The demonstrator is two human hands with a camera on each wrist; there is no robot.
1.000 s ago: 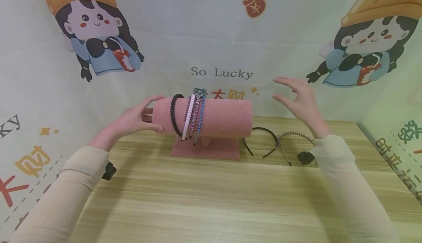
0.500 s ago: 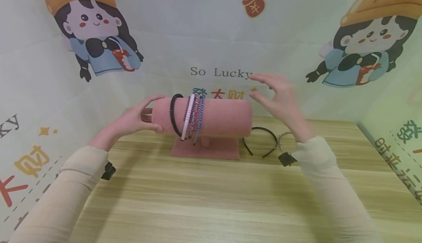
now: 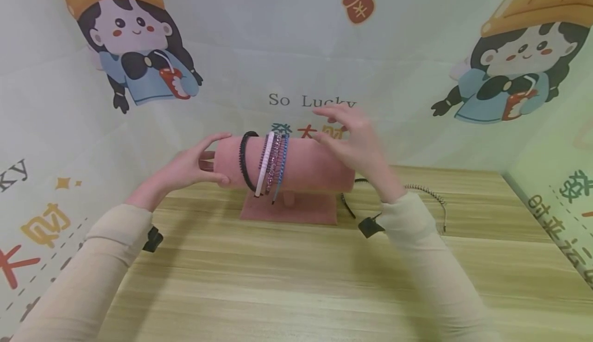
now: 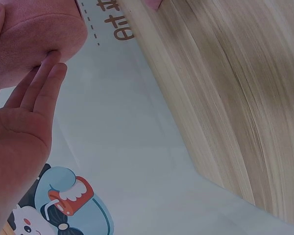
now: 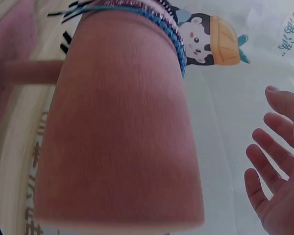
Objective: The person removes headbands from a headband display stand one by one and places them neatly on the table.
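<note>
Velvety pink cylinder (image 3: pixel 312 167), in the left grip (image 3: pixel 189 168), bears curved, ridged headbands (image 3: pixel 264 165).

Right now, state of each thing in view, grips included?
Pink roll: horizontal on stand
Roll's headbands: hooked over it
Loose black headband: lying down, partly hidden
Other loose headband: lying down, partly hidden
Left grip: holding roll's end
Right grip: open, clear of roll

It's a booth: tbl. (image 3: pixel 278 280) w/ printed backdrop (image 3: pixel 259 33).

free: table's near side (image 3: pixel 278 290) | obstacles: pink roll (image 3: pixel 308 167), blue headband (image 3: pixel 281 163)
</note>
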